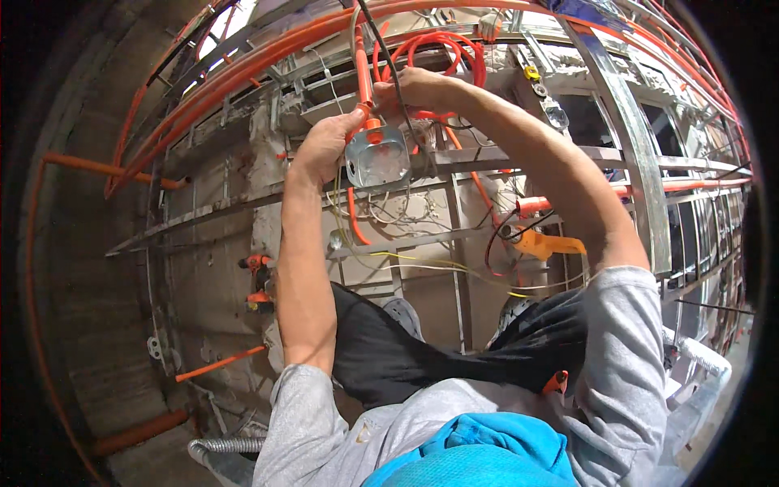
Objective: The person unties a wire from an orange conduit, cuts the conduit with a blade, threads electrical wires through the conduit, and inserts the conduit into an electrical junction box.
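Both arms are stretched out toward the metal framing, hands meeting at about 12 o'clock in the head view. The left hand [323, 146] is curled around the orange plastic conduit [363, 77] right where it drops into the top of the round silver metal junction box [376, 156], thumb and fingers pinching the pipe just above the orange fitting. The box itself sits just at 5 o'clock of that hand, touching it, open face toward the camera, mounted against a horizontal galvanised steel stud [519, 156].

The right hand [415, 88] is at 1 o'clock of the box, fingers closed around a thin black cable [380, 42] that runs up and off toward 12 o'clock. It's clenched on that cable for sure; can't tell if it's also gripping the orange stuff behind it.

A coil of orange flexible tubing [442, 45] loops just behind the right hand. Loose yellow and white wires [422, 264] dangle at 6 o'clock of the box, across the studs. Further out at 4 o'clock there's a yellow-handled tool [552, 243] hanging near the right forearm. At 8 o'clock, well apart from the hands, an orange and black power drill [258, 282] is on the framing. Grey corrugated metal hose [223, 446] lies down at 7 o'clock by the left elbow.
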Tool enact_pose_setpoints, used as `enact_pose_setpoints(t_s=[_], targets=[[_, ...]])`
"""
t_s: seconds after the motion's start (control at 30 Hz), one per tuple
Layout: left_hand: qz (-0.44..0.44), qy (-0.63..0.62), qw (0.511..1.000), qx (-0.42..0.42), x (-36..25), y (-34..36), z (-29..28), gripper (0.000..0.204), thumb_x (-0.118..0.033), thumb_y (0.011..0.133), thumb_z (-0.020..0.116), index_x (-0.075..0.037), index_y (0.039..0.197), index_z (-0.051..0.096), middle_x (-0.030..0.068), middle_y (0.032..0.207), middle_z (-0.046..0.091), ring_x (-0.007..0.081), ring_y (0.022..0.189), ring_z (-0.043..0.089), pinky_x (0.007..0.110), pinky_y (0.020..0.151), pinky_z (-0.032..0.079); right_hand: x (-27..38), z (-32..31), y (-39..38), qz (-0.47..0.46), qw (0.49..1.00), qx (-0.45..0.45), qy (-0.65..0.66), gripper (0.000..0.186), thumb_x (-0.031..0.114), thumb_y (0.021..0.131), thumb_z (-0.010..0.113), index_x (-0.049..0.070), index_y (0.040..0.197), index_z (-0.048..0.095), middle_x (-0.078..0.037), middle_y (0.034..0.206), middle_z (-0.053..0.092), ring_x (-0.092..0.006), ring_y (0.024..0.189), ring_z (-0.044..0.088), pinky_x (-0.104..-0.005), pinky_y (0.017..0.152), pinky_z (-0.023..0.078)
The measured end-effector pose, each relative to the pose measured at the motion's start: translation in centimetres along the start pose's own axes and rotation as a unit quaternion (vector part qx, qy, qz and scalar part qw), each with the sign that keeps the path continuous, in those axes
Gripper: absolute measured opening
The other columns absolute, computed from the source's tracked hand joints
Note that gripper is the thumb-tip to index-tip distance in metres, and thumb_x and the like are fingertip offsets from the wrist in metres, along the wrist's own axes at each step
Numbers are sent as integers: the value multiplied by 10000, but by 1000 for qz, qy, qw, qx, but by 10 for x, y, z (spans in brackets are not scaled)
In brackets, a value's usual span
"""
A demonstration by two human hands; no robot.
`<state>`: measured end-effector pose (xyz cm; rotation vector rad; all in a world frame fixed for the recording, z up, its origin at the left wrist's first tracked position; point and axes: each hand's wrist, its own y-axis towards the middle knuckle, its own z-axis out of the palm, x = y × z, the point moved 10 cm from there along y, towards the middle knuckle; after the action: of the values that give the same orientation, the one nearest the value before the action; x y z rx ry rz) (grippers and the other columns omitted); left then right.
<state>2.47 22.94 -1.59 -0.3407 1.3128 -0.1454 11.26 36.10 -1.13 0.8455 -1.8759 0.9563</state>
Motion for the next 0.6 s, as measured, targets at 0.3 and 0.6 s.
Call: enact_pose_setpoints(t_s=[0.3,0.6], targets=[[30,52,997,-55,-3,-4,-10,311,-249,1069,547,9,1198,663,55,1067,706,125,864,652,295,776,555,11,18,31,4,982,76,171,341,309,1004,693,-29,998,733,-98,928,739,-151,824,707,-261,703,569],[51,67,988,-126,-23,-29,-18,307,-345,1078,545,-109,905,638,-32,785,578,82,673,502,264,635,421,21,43,48,42,963,111,241,227,240,1001,698,17,995,739,-62,919,736,-131,796,687,-271,747,576]])
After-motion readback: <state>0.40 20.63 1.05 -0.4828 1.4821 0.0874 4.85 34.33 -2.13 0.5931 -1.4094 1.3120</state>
